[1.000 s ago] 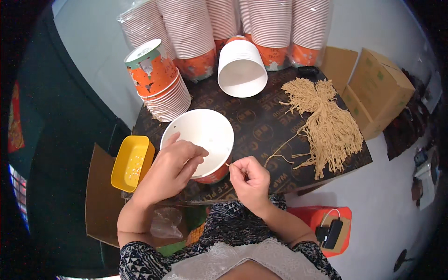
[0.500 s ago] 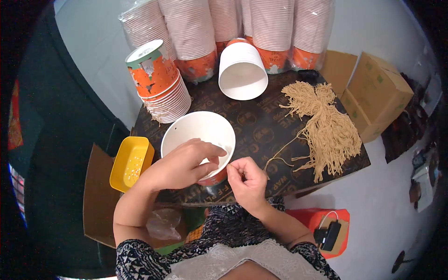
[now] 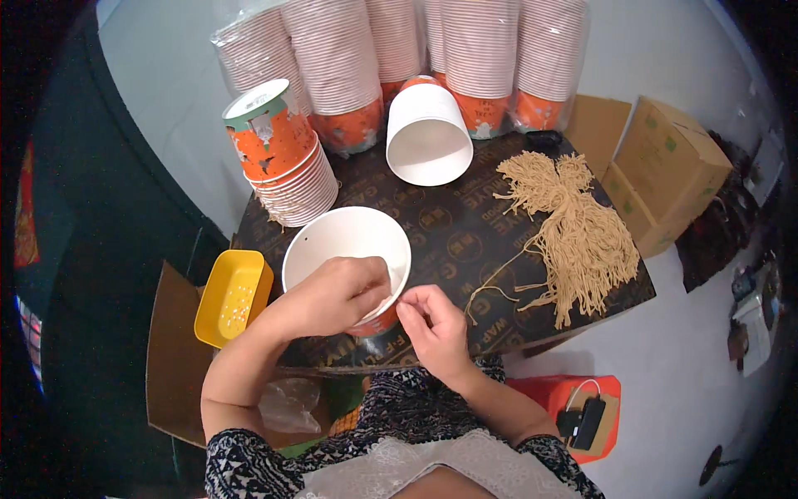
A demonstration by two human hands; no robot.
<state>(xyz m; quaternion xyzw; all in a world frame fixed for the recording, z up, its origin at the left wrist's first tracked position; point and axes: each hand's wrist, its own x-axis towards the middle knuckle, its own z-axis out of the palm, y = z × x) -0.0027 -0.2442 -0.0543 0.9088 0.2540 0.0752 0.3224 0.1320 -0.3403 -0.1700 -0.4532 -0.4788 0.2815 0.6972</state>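
A white-lined, orange-printed paper bucket [image 3: 337, 234] is stood upright near the front edge of the dark patterned table [image 3: 474, 200]. The left hand [image 3: 339, 293] is inserted at its right inner wall; the right hand [image 3: 436, 327] is held against the outside. Whether either grip is closed on anything cannot be told. Tan cord is already present along the nested orange bucket stack [image 3: 301, 190]; the small dark hole [image 3: 305, 239] is judged not yet filled. A tan cord bundle [image 3: 578, 237] is left for use.

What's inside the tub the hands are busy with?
The left hand reaches into the tub. A small dark hole shows in the tub's white wall. What lies beneath the hand is covered, so I can't tell.
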